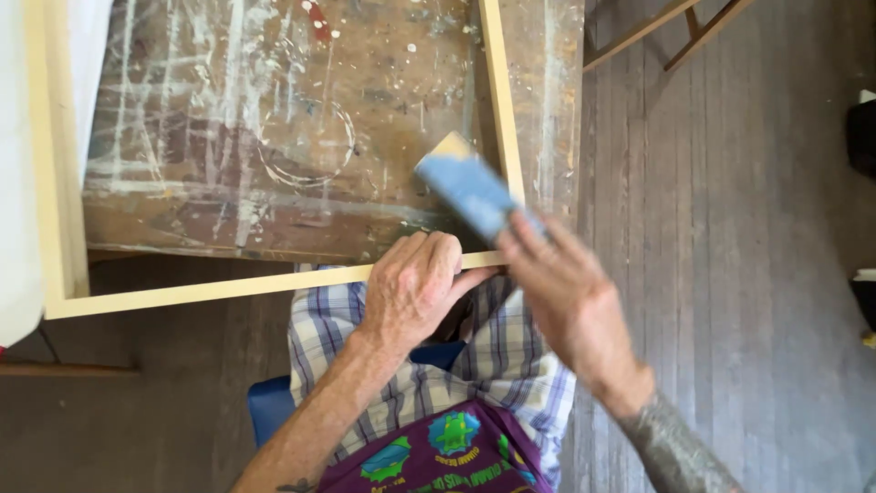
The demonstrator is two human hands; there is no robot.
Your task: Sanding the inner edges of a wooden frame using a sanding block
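A pale wooden frame (pixel 182 292) lies on a paint-stained worktable (pixel 274 137), its near rail jutting past the table's edge over my lap. My left hand (pixel 415 283) grips that near rail close to the right corner. My right hand (pixel 570 301) holds a blue sanding block (pixel 474 190) tilted against the frame's right rail (pixel 502 100) just above the corner; hand and block are motion-blurred.
White cloth (pixel 18 183) hangs at the far left beside the frame's left rail. Grey plank floor (pixel 730 228) spreads to the right, with wooden legs (pixel 675 27) at the top right. I sit on a blue seat (pixel 269 406).
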